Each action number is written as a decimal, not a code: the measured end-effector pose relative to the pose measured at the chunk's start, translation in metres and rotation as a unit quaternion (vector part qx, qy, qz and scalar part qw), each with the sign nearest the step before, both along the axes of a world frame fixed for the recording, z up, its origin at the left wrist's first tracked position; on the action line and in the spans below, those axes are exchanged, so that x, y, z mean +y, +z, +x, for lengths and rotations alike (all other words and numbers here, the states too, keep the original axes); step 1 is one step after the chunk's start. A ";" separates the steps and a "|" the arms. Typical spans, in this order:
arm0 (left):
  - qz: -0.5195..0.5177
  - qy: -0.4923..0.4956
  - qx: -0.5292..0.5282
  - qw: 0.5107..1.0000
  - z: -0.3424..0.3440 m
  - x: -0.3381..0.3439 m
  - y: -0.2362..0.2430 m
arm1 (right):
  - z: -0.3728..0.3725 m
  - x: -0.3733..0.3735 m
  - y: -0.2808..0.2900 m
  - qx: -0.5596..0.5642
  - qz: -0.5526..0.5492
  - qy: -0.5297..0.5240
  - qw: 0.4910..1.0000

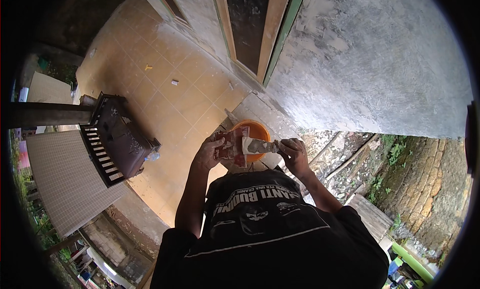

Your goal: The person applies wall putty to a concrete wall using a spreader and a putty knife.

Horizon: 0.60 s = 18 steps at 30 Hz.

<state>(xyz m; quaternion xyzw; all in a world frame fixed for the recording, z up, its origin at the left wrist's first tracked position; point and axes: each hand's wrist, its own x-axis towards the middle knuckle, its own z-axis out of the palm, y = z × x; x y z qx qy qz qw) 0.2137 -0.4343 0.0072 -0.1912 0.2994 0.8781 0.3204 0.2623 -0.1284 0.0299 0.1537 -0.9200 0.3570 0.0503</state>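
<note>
In my left hand [206,151] is a wide reddish-brown spreader [231,145], smeared with pale filler, the fingers closed round its near side. My right hand [295,155] grips the handle of a putty knife [260,146]. Grey-white filler coats the knife's blade, whose tip meets or overlaps the spreader's right edge. Below both tools stands an orange bucket [259,126], partly covered by them, so its contents are hidden.
A grey plastered wall [370,59] rises at right beside a wood-framed window [250,29]. A dark cushioned bench [122,139] stands left on orange floor tiles [170,109]. Rubble with poles [345,159] lies right of the bucket. Small scraps dot the tiles.
</note>
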 end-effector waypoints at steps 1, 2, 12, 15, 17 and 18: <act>0.004 0.009 0.011 1.000 0.001 -0.002 0.001 | 0.001 0.005 0.001 0.002 0.005 0.001 1.000; 0.009 0.019 0.022 1.000 0.001 -0.004 0.003 | -0.001 0.008 0.009 0.003 0.004 0.002 1.000; -0.033 -0.039 0.064 0.997 -0.024 0.016 0.058 | -0.044 0.004 0.078 -0.437 -0.361 0.058 0.822; 0.003 -0.021 0.075 0.997 -0.027 0.010 0.067 | -0.048 0.011 0.068 -0.469 -0.339 0.061 0.813; 0.004 -0.009 0.098 0.995 -0.028 0.002 0.070 | -0.044 0.019 0.064 -0.496 -0.362 0.043 0.788; 0.001 0.022 0.101 0.995 -0.029 -0.001 0.072 | -0.041 0.021 0.065 -0.493 -0.347 0.021 0.798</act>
